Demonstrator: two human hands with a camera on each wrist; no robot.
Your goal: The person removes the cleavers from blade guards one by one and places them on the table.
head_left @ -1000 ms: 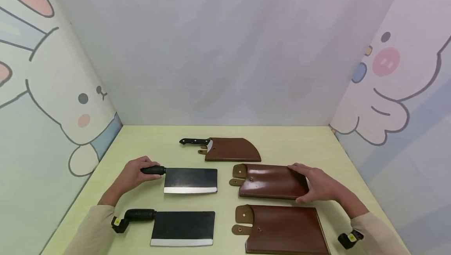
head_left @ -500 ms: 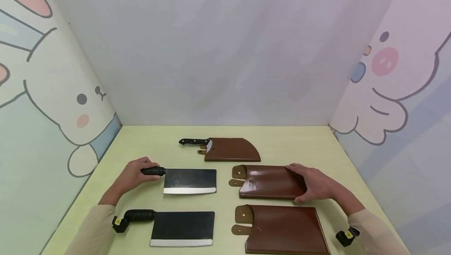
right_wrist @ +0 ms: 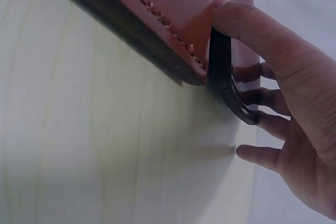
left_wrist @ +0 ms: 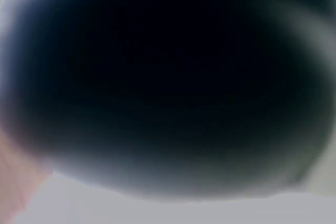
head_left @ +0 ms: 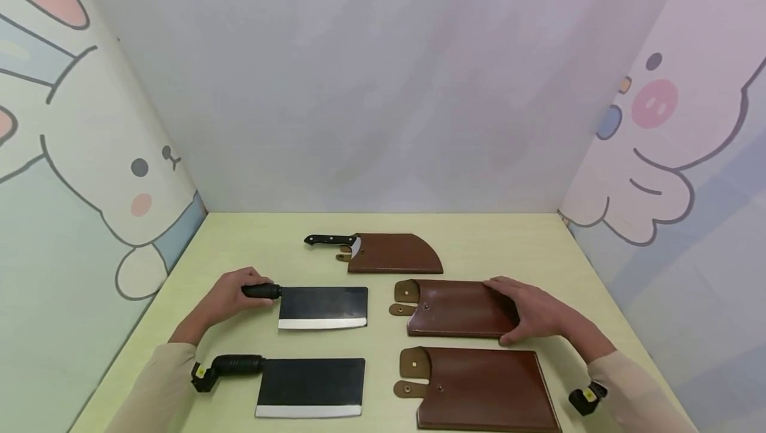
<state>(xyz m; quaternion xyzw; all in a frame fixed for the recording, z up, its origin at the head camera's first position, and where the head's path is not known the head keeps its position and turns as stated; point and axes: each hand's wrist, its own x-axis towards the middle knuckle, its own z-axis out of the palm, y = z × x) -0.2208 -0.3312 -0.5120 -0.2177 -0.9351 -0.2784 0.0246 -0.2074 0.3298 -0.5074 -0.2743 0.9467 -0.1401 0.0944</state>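
My left hand (head_left: 230, 294) grips the black handle (head_left: 261, 290) of a cleaver whose dark rectangular blade (head_left: 323, 306) has a bright edge and lies toward the right. Across from it, my right hand (head_left: 535, 310) spans the right end of a brown leather knife sheath (head_left: 457, 306), fingers at the far edge and thumb at the near edge. That sheath's mouth and snap straps face the blade. In the right wrist view, the thumb (right_wrist: 231, 17) touches the edge of the stitched sheath (right_wrist: 178, 9). A dark blur fills most of the left wrist view.
Nearer on the pale table (head_left: 383, 406), a second cleaver (head_left: 311, 386) lies beside my left sleeve, with a larger brown sheath (head_left: 485, 386) to its right. Farther back, a black-handled knife (head_left: 329, 240) sits in a curved brown sheath (head_left: 397, 253). Walls enclose the table.
My right hand has shifted slightly left along the sheath. The left hand and cleaver stay nearly where they were.
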